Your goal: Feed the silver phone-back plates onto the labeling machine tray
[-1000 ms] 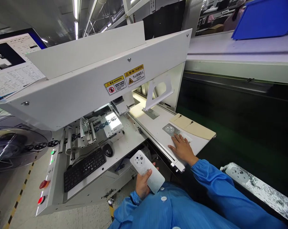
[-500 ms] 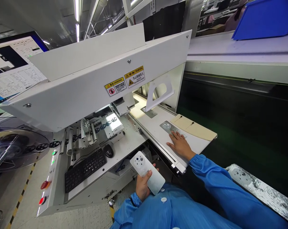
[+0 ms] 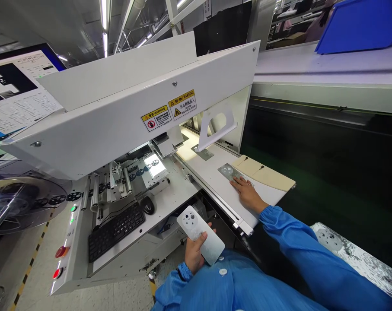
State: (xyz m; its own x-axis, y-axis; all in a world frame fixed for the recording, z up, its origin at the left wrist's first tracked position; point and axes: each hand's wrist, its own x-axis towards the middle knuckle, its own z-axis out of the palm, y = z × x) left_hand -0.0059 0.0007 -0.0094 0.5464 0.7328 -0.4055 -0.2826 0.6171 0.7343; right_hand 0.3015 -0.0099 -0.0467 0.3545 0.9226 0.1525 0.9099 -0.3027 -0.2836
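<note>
My left hand (image 3: 195, 252) grips a pale silver phone back cover (image 3: 200, 233) by its lower half, thumb across its face. Round camera holes show at the cover's upper end. On the white belt of the machine (image 3: 208, 177), a grey phone back cover (image 3: 227, 170) lies flat. My right hand (image 3: 248, 195) rests with stretched fingers over that cover's near end, which is partly hidden beneath them. Further in along the belt lies another grey cover (image 3: 206, 154), partly behind a white bracket (image 3: 215, 129).
A cream plate (image 3: 267, 172) borders the belt's right side. To the left are a keyboard (image 3: 118, 229), a mouse (image 3: 147, 205) and a reel (image 3: 23, 203) feeding black ring-shaped parts. Low at the right lies a speckled cover (image 3: 354, 259). A blue bin (image 3: 358, 28) stands on the upper shelf.
My right hand has shifted slightly to the right, its thumb drawn closer to the fingers. My left hand and its cover have stayed put.
</note>
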